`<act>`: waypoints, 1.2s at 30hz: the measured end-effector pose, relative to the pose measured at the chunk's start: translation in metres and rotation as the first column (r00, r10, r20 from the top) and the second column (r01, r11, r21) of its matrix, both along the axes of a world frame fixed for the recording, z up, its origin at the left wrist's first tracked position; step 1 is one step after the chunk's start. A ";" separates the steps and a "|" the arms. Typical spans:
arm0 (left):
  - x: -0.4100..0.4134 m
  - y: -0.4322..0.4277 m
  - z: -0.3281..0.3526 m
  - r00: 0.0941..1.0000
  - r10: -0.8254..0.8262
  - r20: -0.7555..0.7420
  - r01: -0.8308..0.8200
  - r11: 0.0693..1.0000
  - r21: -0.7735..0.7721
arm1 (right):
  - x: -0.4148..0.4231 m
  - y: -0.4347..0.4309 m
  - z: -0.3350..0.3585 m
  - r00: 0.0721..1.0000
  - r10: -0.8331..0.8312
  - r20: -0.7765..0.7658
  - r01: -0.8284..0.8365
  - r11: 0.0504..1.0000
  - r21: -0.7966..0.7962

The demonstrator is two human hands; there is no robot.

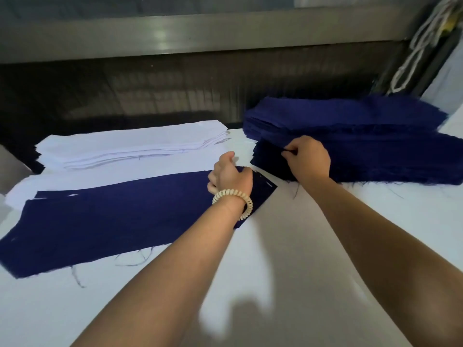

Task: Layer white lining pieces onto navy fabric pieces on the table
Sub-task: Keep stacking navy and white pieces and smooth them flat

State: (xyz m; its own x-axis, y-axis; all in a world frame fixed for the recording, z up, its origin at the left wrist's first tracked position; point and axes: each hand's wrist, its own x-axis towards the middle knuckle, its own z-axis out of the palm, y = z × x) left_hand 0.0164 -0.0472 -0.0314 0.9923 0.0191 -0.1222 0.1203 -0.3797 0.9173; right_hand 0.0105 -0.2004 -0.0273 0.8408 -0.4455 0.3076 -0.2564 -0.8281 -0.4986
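Note:
A long navy fabric piece lies flat on the white table, partly over a white lining piece. My left hand, with a beaded bracelet on its wrist, grips the right end of that navy piece with curled fingers. To the right sits a thick stack of navy pieces. My right hand pinches the left edge of the top piece of that stack. A stack of white lining pieces lies at the back left.
A dark machine bed and a grey metal bar run behind the table. White cords hang at the upper right. Loose threads lie near the navy piece's front edge.

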 end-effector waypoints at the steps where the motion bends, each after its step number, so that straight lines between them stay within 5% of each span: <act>1: 0.001 -0.003 0.000 0.999 -0.042 -0.014 0.042 0.999 0.001 | -0.001 -0.001 0.000 0.999 -0.023 0.046 0.019 0.995 0.098; 4: 0.002 -0.013 0.003 0.992 -0.123 0.037 0.122 0.992 0.027 | -0.004 -0.001 -0.001 0.987 -0.074 0.141 0.033 0.962 0.271; 10: -0.003 -0.035 0.014 0.955 -0.209 0.209 0.186 0.975 0.122 | 0.001 -0.003 0.000 0.984 -0.100 0.145 0.047 0.942 0.332; 19: -0.001 -0.048 0.012 0.903 -0.339 0.266 0.291 0.935 0.203 | -0.001 -0.003 -0.002 0.977 -0.073 0.199 0.046 0.989 0.141; 25: 0.009 -0.061 0.020 0.862 -0.496 0.105 0.455 0.848 0.271 | -0.005 0.000 -0.002 0.980 -0.010 0.199 0.013 1.000 -0.012; 31: 0.006 -0.047 0.026 0.962 -0.261 0.079 0.268 0.960 -0.086 | -0.017 -0.011 -0.007 0.995 0.004 0.100 0.013 0.984 -0.176; 36: 0.010 -0.014 0.022 0.983 0.146 0.107 -0.101 0.932 -0.347 | -0.035 -0.018 -0.016 0.999 0.049 -0.013 -0.049 0.870 -0.491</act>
